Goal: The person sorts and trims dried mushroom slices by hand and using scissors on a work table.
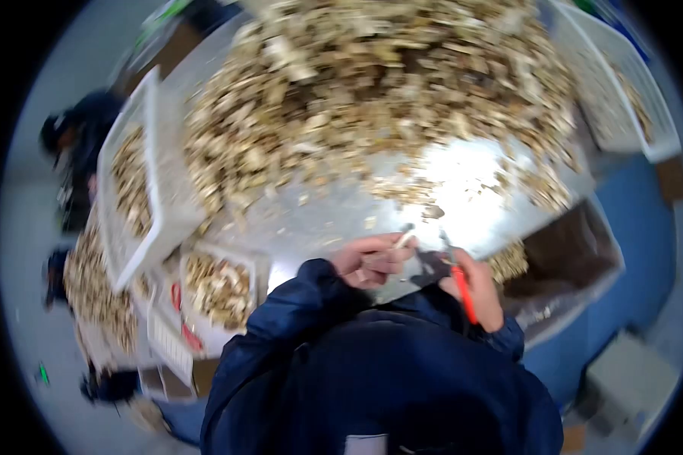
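My left hand (370,262), fingers closed, pinches a small pale dried piece (402,240) with a dark tip above the metal table. Just to its right, my right hand (479,292) is wrapped around red-handled scissors (462,292). Their metal blades point up and away from me, a short way apart from the piece. Whether the blades are open or closed is too blurred to tell. Beyond both hands spreads a large heap of tan dried pieces (372,91), with loose bits (432,212) scattered on its near side.
White bins stand at the left (155,189) and far right (664,114). A small tray of pieces (220,292) sits near my left elbow, beside another red-handled tool (190,336). At my right is a lined box (577,250). Other people in dark clothes (95,125) are at the left.
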A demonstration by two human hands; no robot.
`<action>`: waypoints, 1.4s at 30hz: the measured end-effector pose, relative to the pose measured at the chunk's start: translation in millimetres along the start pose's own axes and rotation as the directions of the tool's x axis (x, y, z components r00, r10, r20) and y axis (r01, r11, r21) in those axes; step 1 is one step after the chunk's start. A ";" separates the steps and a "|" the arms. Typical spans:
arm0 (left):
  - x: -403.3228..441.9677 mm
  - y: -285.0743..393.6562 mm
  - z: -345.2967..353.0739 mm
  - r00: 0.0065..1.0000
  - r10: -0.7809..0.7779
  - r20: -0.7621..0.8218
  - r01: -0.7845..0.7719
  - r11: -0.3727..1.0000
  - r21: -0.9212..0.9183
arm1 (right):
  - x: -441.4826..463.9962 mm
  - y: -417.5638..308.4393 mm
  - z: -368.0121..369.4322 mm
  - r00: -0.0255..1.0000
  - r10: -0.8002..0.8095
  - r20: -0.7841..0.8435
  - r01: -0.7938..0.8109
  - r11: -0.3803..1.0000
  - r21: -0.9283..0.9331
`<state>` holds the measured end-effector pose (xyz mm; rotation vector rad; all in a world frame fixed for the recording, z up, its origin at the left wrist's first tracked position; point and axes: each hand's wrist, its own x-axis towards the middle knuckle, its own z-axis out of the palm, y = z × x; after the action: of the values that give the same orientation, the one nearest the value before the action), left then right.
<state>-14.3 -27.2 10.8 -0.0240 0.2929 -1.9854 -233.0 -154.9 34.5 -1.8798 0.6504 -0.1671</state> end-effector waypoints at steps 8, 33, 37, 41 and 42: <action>-119.8 -26.2 5.4 0.458 0.789 -0.409 -0.274 0.563 0.780 | 26.0 1.6 30.0 0.989 0.034 0.143 -0.065 0.973 0.222; -25.6 66.4 45.6 0.667 0.719 0.194 0.326 -0.517 0.792 | 19.1 -21.4 49.8 0.963 -0.135 0.235 0.227 0.876 -0.427; 45.9 88.2 24.1 0.804 0.487 0.342 0.265 -0.808 0.527 | 29.5 -9.4 58.3 0.931 -0.285 0.229 0.360 0.824 -0.438; 71.7 96.1 2.6 0.807 0.533 0.253 0.416 -0.818 0.398 | 28.9 -13.0 59.9 0.947 -0.147 0.286 0.270 0.848 -0.456; 71.8 95.7 5.0 0.804 0.544 0.240 0.436 -0.814 0.384 | 27.0 -14.6 57.5 0.950 -0.113 0.290 0.235 0.870 -0.433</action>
<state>41.6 -130.3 -13.4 2.0662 -1.7277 -0.4367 -181.6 -117.7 19.5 -2.3752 0.3550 0.1299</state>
